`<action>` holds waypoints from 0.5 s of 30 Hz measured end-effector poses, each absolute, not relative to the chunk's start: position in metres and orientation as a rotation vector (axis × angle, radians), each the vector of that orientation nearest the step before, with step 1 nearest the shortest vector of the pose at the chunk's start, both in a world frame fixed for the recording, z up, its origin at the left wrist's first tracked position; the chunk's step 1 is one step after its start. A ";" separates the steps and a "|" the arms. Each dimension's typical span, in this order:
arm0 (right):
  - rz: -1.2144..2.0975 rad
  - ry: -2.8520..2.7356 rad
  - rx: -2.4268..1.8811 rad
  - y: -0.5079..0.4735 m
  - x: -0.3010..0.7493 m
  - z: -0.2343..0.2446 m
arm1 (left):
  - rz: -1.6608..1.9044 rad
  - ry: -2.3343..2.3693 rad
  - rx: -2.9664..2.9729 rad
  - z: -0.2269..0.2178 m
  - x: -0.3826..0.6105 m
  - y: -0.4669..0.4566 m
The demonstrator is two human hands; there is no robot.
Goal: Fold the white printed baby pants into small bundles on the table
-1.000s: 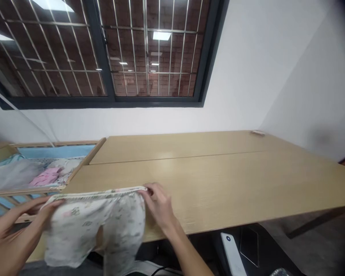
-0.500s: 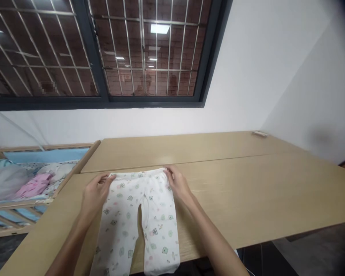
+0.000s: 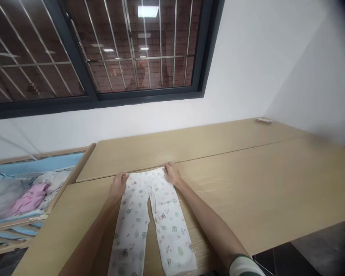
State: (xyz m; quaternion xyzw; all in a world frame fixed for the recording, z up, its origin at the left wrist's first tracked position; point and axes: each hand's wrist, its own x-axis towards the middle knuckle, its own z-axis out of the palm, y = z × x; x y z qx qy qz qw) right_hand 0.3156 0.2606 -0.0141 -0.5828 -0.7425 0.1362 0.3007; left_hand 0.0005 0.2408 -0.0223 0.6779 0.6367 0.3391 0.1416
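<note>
A small pair of white pants (image 3: 135,214) with a green and pink cartoon print lies spread on the wooden table (image 3: 247,191), waistband away from me and legs toward me. My left hand (image 3: 119,186) pinches the left corner of the waistband. At the right corner, my right hand (image 3: 171,173) grips the waistband between thumb and fingers. Between the two hands the waistband runs nearly straight. The leg ends reach the bottom of the view.
On the left stands a wooden crib (image 3: 86,157) with blue lining, holding a pink cloth (image 3: 31,197) and other fabrics. A small pale object (image 3: 263,120) lies at the table's far right corner. Behind the table is a white wall with a barred window (image 3: 149,92).
Both hands have moved the pants farther onto the table, and the left hand has shifted right. The pants now lie flatter. My view has tilted and moved slightly.
</note>
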 end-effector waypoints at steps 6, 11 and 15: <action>0.410 -2.004 -1.575 0.285 0.308 -0.027 | 0.877 1.927 1.981 -0.035 -0.002 0.263; 0.520 -1.957 -1.563 0.302 0.309 -0.029 | 0.805 1.973 1.994 -0.024 0.000 0.271; 0.695 -1.867 -1.526 0.315 0.313 -0.029 | 0.802 2.008 2.031 0.000 0.021 0.258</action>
